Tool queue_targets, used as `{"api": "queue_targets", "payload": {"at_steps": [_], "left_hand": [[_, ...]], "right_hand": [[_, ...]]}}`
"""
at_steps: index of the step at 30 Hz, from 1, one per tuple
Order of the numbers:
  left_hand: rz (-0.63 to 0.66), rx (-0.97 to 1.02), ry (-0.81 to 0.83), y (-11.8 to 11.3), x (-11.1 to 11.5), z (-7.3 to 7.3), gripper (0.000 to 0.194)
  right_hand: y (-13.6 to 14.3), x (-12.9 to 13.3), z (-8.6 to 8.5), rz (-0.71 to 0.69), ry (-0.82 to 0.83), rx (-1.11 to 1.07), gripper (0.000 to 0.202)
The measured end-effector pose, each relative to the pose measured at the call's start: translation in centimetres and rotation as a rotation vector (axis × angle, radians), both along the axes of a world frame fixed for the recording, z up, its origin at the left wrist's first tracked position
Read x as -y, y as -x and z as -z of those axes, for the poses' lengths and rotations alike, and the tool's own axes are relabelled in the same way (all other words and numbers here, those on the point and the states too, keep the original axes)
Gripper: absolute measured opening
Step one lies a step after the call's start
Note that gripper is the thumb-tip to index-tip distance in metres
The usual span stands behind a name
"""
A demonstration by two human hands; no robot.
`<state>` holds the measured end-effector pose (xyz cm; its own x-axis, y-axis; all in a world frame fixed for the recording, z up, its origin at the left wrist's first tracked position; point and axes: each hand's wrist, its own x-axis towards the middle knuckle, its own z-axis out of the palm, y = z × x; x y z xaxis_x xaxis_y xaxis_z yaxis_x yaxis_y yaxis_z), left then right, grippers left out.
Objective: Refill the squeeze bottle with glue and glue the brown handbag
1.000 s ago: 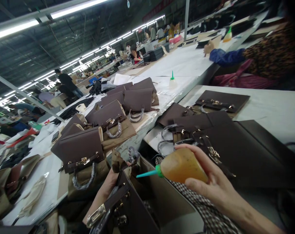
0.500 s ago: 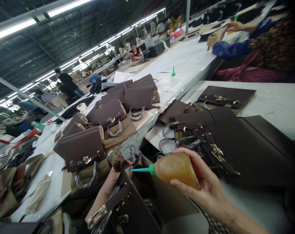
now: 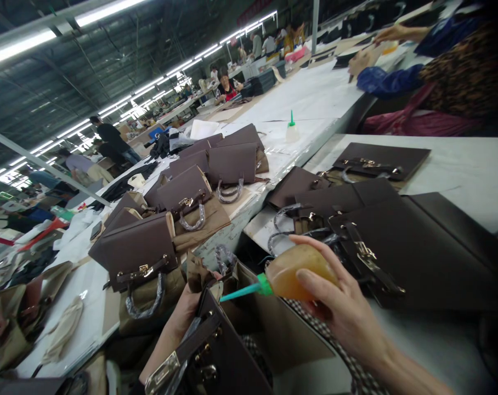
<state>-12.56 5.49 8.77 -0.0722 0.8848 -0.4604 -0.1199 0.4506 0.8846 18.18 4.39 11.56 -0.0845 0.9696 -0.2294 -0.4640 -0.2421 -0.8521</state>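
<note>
In my right hand [image 3: 335, 296] is a squeeze bottle [image 3: 296, 269] of amber liquid with a green collar and a long teal nozzle. The nozzle's tip is at the upper inside edge of a dark brown handbag [image 3: 228, 351], which stands open in front of me. My left hand [image 3: 191, 302] grips that bag at its top corner, beside a folded brown flap [image 3: 197, 271]; its fingertips are mostly hidden behind the material. Gold hardware and a strap run down the bag's outer face. A plastic-wrapped handle [image 3: 225, 258] sticks up behind it.
Several brown handbags with wrapped handles, such as one bag [image 3: 137, 247], lie on the left table. More bag pieces [image 3: 413, 247] cover the right table. Another squeeze bottle [image 3: 292, 130] stands farther back. A co-worker's arm [image 3: 389, 77] reaches in at upper right.
My right hand has tilted the bottle so its nozzle slopes down more toward the bag's edge, and its thumb now lies over the bottle's side. My left hand has barely moved.
</note>
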Motion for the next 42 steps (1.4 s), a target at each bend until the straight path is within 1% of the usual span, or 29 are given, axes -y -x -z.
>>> {"api": "queue_targets", "payload": {"at_steps": [3, 4, 7, 9, 14, 16, 17, 19, 22, 24, 26, 28, 32, 36, 42], "left_hand": [[0.015, 0.012, 0.03, 0.5, -0.4, 0.7, 0.052], [0.017, 0.016, 0.031, 0.6, -0.5, 0.9, 0.052], [-0.002, 0.028, 0.008, 0.7, -0.5, 1.4, 0.054], [-0.013, 0.032, 0.002, 0.8, -0.4, 1.6, 0.054], [-0.013, 0.03, 0.028, 1.4, -0.5, 2.0, 0.058], [-0.021, 0.026, 0.041, 1.7, -0.7, 2.3, 0.059], [-0.026, 0.024, 0.048, 1.8, -0.7, 2.4, 0.059], [-0.033, 0.019, 0.06, 1.8, -0.7, 2.6, 0.059], [-0.033, 0.008, 0.061, 1.5, -0.7, 2.5, 0.056], [-0.021, -0.001, 0.051, 1.3, -0.7, 2.1, 0.053], [-0.01, -0.009, 0.034, 1.0, -0.6, 1.7, 0.05], [-0.002, -0.015, 0.024, 0.9, -0.6, 1.4, 0.05], [0.008, -0.018, 0.025, 1.0, -0.6, 1.3, 0.049], [0.011, -0.01, 0.038, 1.3, -0.5, 1.6, 0.052], [-0.012, 0.007, 0.026, 1.3, -0.4, 1.7, 0.053]], "right_hand": [[-0.5, -0.6, 0.3, 0.073, 0.042, -0.141, 0.037], [-0.6, -0.8, 0.3, 0.074, 0.083, -0.18, 0.035], [-1.0, -1.0, 0.1, 0.028, 0.235, -0.274, 0.036], [-1.4, -0.9, -0.1, -0.006, 0.261, -0.3, 0.039], [-2.8, -0.5, -0.9, -0.186, 0.123, -0.211, 0.067], [-3.2, -0.5, -1.1, -0.203, 0.097, -0.139, 0.075], [-3.3, -0.5, -1.1, -0.196, 0.082, -0.099, 0.076], [-3.5, -0.5, -0.8, -0.183, 0.018, -0.019, 0.069], [-3.5, -0.7, 0.1, -0.118, -0.131, 0.119, 0.054], [-3.3, -0.8, 0.5, -0.072, -0.213, 0.218, 0.051], [-2.9, -0.8, 0.5, -0.058, -0.269, 0.28, 0.054], [-2.4, -0.7, 0.3, -0.075, -0.314, 0.294, 0.054], [-1.4, -0.5, -0.1, -0.071, -0.389, 0.327, 0.048], [-0.9, -0.1, 0.4, -0.031, -0.46, 0.388, 0.048], [-0.2, 0.2, 0.7, -0.046, -0.518, 0.431, 0.049]]}}
